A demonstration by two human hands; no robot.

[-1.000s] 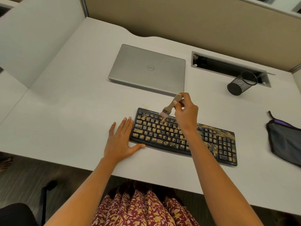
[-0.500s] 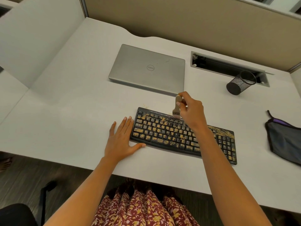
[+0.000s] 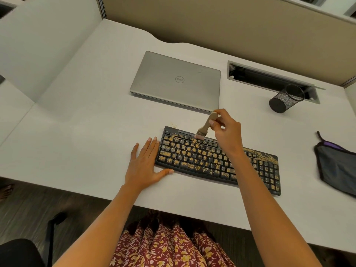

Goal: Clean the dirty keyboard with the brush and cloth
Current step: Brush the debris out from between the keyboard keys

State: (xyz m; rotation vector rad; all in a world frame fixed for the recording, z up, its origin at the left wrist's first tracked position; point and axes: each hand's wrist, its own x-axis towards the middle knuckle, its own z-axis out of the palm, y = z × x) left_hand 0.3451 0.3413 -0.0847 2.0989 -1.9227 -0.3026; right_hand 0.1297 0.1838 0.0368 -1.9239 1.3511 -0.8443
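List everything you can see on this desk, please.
desk: 1, white, under everything
laptop: 1, silver, shut, behind the keyboard
keyboard: 1, black, near the front edge of the desk
crumbs: many, tan, scattered over the keys
brush: 1, beige handle, bristles on the keyboard's top row
cloth: 1, dark grey with purple trim, on the desk far right
pen cup: 1, black mesh, back right
cable slot: 1, grey-framed, behind the pen cup
left hand: flat on the desk at the keyboard's left end
right hand: grips the brush
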